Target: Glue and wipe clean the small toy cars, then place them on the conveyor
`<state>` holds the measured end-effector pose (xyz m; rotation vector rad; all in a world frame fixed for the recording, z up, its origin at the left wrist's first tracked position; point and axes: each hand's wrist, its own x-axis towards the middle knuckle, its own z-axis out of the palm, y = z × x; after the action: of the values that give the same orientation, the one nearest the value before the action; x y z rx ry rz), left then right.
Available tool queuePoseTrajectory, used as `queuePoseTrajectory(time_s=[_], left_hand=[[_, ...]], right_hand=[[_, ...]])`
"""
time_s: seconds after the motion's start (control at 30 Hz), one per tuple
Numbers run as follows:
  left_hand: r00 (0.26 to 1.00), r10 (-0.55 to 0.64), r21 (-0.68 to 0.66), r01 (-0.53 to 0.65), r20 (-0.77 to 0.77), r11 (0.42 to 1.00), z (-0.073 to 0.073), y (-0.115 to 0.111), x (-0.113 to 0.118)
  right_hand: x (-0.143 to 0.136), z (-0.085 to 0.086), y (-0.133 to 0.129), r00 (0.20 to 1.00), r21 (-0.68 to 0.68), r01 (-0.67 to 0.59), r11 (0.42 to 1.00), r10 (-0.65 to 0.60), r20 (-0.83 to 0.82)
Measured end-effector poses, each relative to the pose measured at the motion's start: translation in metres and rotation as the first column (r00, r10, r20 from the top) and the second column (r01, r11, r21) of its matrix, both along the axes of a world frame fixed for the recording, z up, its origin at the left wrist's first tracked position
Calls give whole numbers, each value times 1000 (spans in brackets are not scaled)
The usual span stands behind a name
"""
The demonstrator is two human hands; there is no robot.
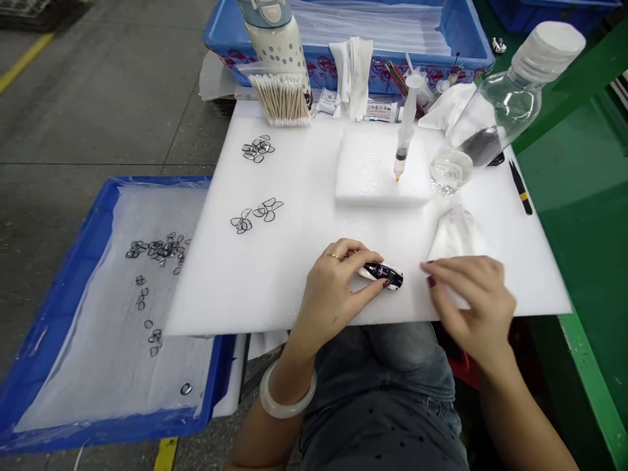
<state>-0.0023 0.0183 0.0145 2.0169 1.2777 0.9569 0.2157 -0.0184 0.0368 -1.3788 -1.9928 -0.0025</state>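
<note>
My left hand (pixel 338 288) is closed around a small black-and-white toy car (pixel 384 273), thumb and fingers gripping its sides just above the white foam board (pixel 294 281). Part of the car is covered by those fingers. To its right, my right hand (pixel 471 297) is raised over the board, slightly blurred, its thumb tip a little apart from the forefinger. I see nothing between them. Just beyond it lies a crumpled white cloth (pixel 456 230). A syringe (pixel 404 124) with a little dark liquid stands tip-down on a white foam block (pixel 367 167).
Thin black rings (pixel 258 149) lie in small groups at the board's left. A blue tray (pixel 98 216) holds more rings, lower left. Cotton swabs (pixel 282 101), a dotted bottle (pixel 279 49) and a blue bin (pixel 387 75) line the back. A clear bottle (pixel 510 104) and tweezers (pixel 521 188) are right.
</note>
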Motion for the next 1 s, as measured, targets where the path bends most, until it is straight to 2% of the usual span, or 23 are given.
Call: queuePoseTrajectory(time_s=[0.07,0.13,0.33,1.0], left_hand=[[1000,3,-7,-3,4,1000,1,0,0],[1000,4,-11,-4,5,1000,1,0,0],[1000,3,-7,-3,0,1000,1,0,0],[1000,3,-47,-4,-22,999,5,0,1]], right_hand=[[-11,-7,-5,994,-43,-107,993,108,17],[-16,-14,-7,990,-52,-134,990,136,32],[-15,-24,-9,989,19,-129,991,128,75],[-12,-34,-9,978,85,-165,983,152,147]])
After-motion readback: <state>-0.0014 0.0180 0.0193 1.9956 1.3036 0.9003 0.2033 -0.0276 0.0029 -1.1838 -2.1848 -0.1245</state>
